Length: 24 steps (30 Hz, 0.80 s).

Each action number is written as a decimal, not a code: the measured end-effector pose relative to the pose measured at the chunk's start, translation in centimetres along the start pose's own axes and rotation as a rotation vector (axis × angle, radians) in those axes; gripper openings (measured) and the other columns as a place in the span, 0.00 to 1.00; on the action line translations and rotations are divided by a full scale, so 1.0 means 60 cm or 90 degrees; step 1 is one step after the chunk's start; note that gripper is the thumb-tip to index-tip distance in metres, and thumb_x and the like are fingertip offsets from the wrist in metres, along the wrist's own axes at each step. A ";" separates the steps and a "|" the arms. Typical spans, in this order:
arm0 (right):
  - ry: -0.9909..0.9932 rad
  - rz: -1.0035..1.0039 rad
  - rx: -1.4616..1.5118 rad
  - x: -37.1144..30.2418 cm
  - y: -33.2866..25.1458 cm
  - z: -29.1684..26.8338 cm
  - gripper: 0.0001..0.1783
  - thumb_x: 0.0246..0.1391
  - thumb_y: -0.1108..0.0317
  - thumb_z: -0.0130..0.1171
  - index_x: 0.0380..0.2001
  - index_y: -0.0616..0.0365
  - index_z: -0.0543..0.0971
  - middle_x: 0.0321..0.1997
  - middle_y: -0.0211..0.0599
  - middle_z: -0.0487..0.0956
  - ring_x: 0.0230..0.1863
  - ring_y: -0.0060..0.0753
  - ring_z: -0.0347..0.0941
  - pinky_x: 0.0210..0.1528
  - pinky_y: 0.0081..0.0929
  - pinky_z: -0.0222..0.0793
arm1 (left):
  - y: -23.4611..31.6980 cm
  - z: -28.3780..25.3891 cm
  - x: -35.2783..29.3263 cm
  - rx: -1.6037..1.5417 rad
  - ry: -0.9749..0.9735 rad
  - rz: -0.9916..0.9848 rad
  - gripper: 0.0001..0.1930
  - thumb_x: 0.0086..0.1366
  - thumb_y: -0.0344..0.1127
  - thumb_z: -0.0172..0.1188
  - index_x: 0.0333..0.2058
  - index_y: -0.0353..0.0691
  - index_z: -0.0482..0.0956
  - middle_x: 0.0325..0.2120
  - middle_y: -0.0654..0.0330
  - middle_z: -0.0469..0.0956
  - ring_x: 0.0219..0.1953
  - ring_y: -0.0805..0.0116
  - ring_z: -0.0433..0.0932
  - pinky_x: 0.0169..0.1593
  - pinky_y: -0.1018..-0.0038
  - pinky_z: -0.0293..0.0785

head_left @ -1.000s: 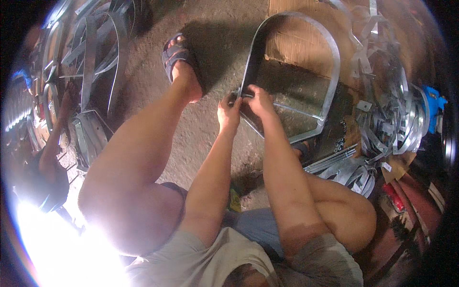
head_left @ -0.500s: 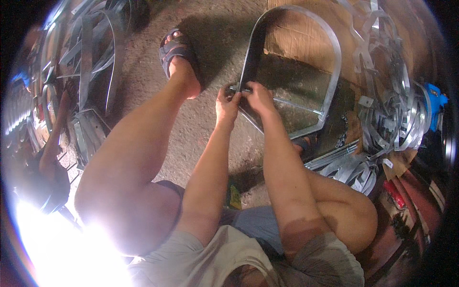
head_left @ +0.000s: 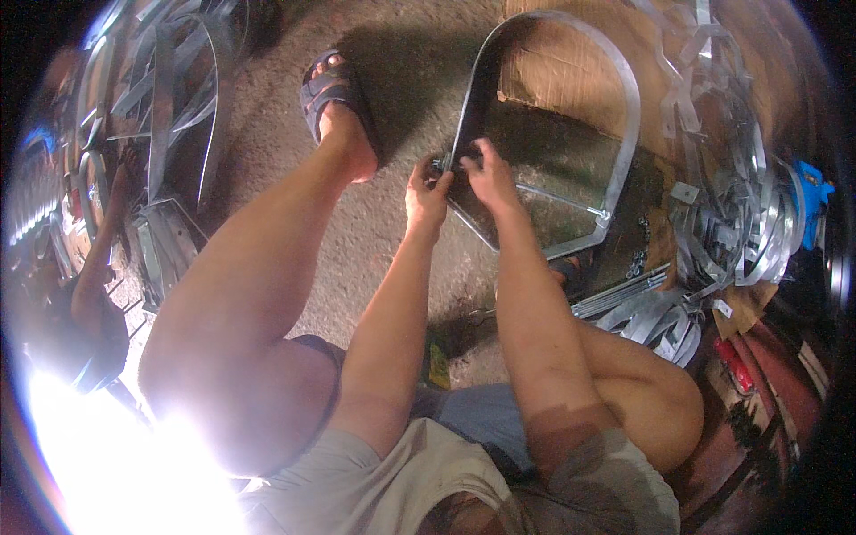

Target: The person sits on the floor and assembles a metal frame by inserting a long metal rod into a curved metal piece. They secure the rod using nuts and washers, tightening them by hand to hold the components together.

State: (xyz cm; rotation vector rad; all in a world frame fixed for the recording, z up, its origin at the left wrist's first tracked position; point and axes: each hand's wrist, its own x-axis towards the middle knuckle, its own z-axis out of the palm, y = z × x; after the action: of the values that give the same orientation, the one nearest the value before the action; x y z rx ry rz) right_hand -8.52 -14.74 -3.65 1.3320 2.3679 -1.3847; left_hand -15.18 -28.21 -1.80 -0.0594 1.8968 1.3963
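Still both hands, left hand (head_left: 426, 192) and right hand (head_left: 486, 171), grip tight on unmoved arched metal band (head_left: 624, 98).

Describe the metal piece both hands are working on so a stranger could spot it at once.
On the gritty floor, past the sandalled foot, stands a big arched band of flat metal. Both hands, left hand and right hand, meet at its near corner. Unlike the tangled strips beside it, it forms one closed hoop.

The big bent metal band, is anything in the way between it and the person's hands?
Nothing visible is in the way. The left hand and the right hand are both already on the grey arch-shaped metal band, at its lower left corner, above the gritty concrete floor.
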 end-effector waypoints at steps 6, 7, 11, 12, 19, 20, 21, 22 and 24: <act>-0.040 0.010 -0.024 -0.013 -0.023 -0.012 0.35 0.49 0.56 0.70 0.57 0.55 0.70 0.52 0.58 0.79 0.54 0.63 0.75 0.56 0.50 0.70 | 0.004 -0.005 -0.001 -0.015 -0.012 -0.032 0.26 0.64 0.33 0.63 0.61 0.44 0.70 0.44 0.52 0.80 0.44 0.64 0.79 0.48 0.68 0.75; -0.034 0.011 -0.025 -0.014 -0.023 -0.010 0.35 0.48 0.57 0.71 0.57 0.56 0.70 0.51 0.59 0.79 0.54 0.63 0.75 0.56 0.50 0.70 | 0.001 -0.005 0.000 -0.014 -0.007 -0.028 0.26 0.64 0.33 0.63 0.61 0.44 0.70 0.44 0.52 0.80 0.44 0.64 0.79 0.49 0.68 0.75; 0.058 0.025 0.015 0.002 -0.008 0.002 0.35 0.47 0.57 0.71 0.56 0.56 0.70 0.51 0.59 0.79 0.54 0.63 0.75 0.56 0.50 0.70 | 0.000 0.007 0.001 -0.042 0.005 -0.023 0.26 0.61 0.33 0.65 0.59 0.43 0.73 0.45 0.54 0.80 0.46 0.63 0.79 0.51 0.67 0.74; 0.032 0.008 0.004 -0.003 -0.012 -0.003 0.34 0.48 0.57 0.71 0.56 0.56 0.71 0.51 0.59 0.79 0.54 0.63 0.75 0.56 0.50 0.70 | 0.002 0.004 -0.001 -0.052 0.013 -0.026 0.26 0.60 0.32 0.67 0.57 0.43 0.75 0.45 0.54 0.80 0.47 0.62 0.78 0.52 0.66 0.74; 0.005 -0.018 -0.002 -0.009 -0.024 -0.012 0.34 0.49 0.55 0.70 0.56 0.57 0.71 0.51 0.58 0.79 0.55 0.61 0.75 0.55 0.50 0.70 | 0.012 -0.001 -0.006 -0.047 0.005 -0.040 0.27 0.61 0.33 0.65 0.59 0.42 0.73 0.47 0.53 0.80 0.47 0.62 0.79 0.51 0.66 0.74; 0.064 -0.002 -0.002 -0.003 -0.013 0.001 0.35 0.48 0.55 0.71 0.56 0.57 0.71 0.52 0.59 0.79 0.55 0.61 0.75 0.55 0.49 0.70 | 0.012 0.000 -0.005 -0.037 -0.001 -0.030 0.27 0.62 0.33 0.65 0.60 0.42 0.72 0.47 0.53 0.79 0.47 0.62 0.79 0.51 0.67 0.74; 0.127 0.015 -0.005 0.004 0.002 0.014 0.36 0.48 0.55 0.71 0.57 0.57 0.70 0.52 0.59 0.79 0.55 0.61 0.75 0.55 0.49 0.71 | 0.014 0.005 -0.004 -0.029 -0.011 -0.018 0.27 0.63 0.34 0.64 0.61 0.41 0.71 0.48 0.52 0.79 0.47 0.63 0.79 0.51 0.68 0.75; 0.190 0.032 -0.009 0.009 0.019 0.020 0.37 0.47 0.55 0.72 0.57 0.57 0.70 0.53 0.59 0.78 0.55 0.60 0.75 0.55 0.49 0.71 | 0.016 0.013 -0.004 -0.033 -0.007 -0.021 0.27 0.62 0.34 0.65 0.60 0.42 0.72 0.47 0.52 0.79 0.47 0.62 0.79 0.51 0.67 0.75; 0.035 0.067 0.026 0.009 -0.009 0.005 0.38 0.46 0.55 0.72 0.59 0.57 0.70 0.54 0.58 0.78 0.56 0.60 0.75 0.56 0.48 0.70 | 0.012 0.004 -0.005 -0.033 0.024 -0.030 0.26 0.60 0.32 0.66 0.58 0.43 0.74 0.46 0.53 0.80 0.45 0.61 0.79 0.51 0.66 0.74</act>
State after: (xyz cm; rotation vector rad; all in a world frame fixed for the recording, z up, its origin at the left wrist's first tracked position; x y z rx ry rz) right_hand -9.30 -14.74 -3.72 1.5006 2.2774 -1.3908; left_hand -15.19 -27.86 -1.06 -0.1563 1.8776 1.4220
